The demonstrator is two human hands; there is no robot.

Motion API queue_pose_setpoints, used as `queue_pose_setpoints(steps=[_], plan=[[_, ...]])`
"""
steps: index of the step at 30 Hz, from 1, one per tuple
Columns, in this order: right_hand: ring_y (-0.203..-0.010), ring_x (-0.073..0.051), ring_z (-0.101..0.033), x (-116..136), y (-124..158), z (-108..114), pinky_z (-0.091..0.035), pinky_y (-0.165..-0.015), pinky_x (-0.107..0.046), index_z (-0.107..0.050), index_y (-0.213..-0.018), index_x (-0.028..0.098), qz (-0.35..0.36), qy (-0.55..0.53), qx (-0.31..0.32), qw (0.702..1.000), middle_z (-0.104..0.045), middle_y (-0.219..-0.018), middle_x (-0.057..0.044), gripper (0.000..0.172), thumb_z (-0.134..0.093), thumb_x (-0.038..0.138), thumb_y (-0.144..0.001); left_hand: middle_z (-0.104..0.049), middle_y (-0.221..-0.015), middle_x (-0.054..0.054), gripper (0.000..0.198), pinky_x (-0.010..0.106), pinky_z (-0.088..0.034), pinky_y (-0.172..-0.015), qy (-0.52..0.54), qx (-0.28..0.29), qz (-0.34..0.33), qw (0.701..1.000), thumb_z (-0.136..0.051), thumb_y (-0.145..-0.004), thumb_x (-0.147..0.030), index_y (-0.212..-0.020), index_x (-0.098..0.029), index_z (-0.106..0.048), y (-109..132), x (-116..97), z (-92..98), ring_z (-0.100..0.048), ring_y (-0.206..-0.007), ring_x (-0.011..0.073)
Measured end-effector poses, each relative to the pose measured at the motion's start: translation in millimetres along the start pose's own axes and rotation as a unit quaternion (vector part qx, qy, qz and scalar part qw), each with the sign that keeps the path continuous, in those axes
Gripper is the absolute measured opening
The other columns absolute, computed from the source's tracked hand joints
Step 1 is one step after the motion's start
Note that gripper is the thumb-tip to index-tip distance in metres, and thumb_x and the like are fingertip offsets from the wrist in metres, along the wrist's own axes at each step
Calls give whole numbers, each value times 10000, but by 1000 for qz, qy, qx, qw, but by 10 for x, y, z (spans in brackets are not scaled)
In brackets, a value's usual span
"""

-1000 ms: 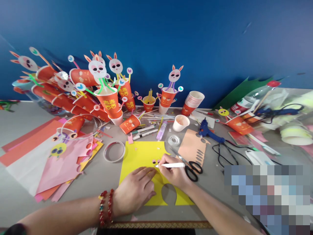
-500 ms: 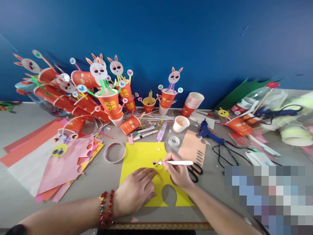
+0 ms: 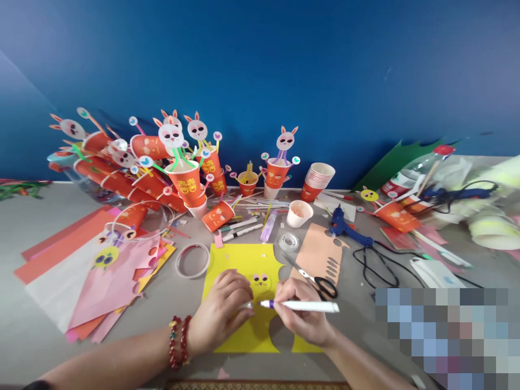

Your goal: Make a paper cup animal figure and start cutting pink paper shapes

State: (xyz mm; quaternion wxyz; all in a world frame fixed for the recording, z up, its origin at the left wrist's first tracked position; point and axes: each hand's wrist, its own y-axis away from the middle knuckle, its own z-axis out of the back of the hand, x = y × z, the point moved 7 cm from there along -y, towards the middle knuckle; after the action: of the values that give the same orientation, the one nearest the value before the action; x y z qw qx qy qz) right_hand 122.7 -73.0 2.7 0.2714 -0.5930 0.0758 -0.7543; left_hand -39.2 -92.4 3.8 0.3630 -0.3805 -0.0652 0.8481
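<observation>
Pointing its purple-collared tip leftward, a white marker is resting in the person's right hand, whose thumb and fingers are pinching the barrel in a narrow grip above a yellow sheet. The left hand, wearing red bead bracelets, is curling its fingers and pinching a small pale piece near that tip; a slim gap is showing between the two. Just beyond, a drawn face is showing on the sheet, which is lying on the grey bench. To the right, black-handled scissors are lying partly over a peach sheet; to the left, a ring of tape is lying flat. Farther back, an orange-red cup is displaying the double-happiness character 囍 in yellow, and a stack of cups is standing farther right. At the far right, a plastic bottle with a red cap is leaning over, its red label bearing white marks too small to read. A blue wall is rising behind.
</observation>
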Motion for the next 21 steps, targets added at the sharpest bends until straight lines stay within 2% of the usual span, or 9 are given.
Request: queue_pose_setpoints(steps=[6,11,13,15,18,21], plan=[[-490,-119,-556,103,-48,-94,-425,-504,-244,-527,-705,219,2,25,29,999,-590,-582,21,148,-578,152,-827,-665,-967,63,220,475,-353,-1060,2,11,-4,1000,-403,-1005,-341,-961,-197,-563,-16,-10,-30,-576,-1029,214],[-541,-130,-597,104,13,-204,-451,-544,-243,-567,-769,221,30,21,74,997,-638,-625,8,77,-584,192,-838,-663,-906,73,271,464,-392,-1022,-3,6,-41,999,-369,-1016,-371,-987,-184,-562,-7,-94,-41,-592,-946,213],[-591,-137,-619,103,40,-237,-463,-582,-248,-587,-808,227,38,12,91,995,-668,-670,-1,52,-589,218,-859,-646,-849,81,317,417,-460,-910,-1,1,-60,998,-331,-1022,-386,-944,-178,-556,13,-121,-45,-584,-860,210],[-595,-137,-614,109,55,-257,-459,-591,-250,-595,-828,234,43,-5,110,993,-673,-675,3,77,-599,289,-880,-620,-780,77,355,338,-479,-732,1,-3,-62,998,-302,-1024,-402,-895,-181,-548,35,-114,-54,-563,-756,198],[-511,-125,-548,140,61,-272,-422,-542,-251,-604,-834,241,43,-19,142,989,-628,-613,24,194,-554,416,-902,-582,-699,49,388,270,-387,-561,-3,15,-52,999,-289,-1026,-435,-852,-190,-534,67,-81,-104,-524,-630,170],[-476,-122,-491,151,52,-252,-392,-509,-255,-590,-858,247,22,22,132,991,-587,-598,31,174,-450,327,-923,-563,-674,26,385,259,-341,-525,-7,31,-47,998,-299,-1023,-456,-842,-197,-518,90,-84,-146,-508,-581,155]])
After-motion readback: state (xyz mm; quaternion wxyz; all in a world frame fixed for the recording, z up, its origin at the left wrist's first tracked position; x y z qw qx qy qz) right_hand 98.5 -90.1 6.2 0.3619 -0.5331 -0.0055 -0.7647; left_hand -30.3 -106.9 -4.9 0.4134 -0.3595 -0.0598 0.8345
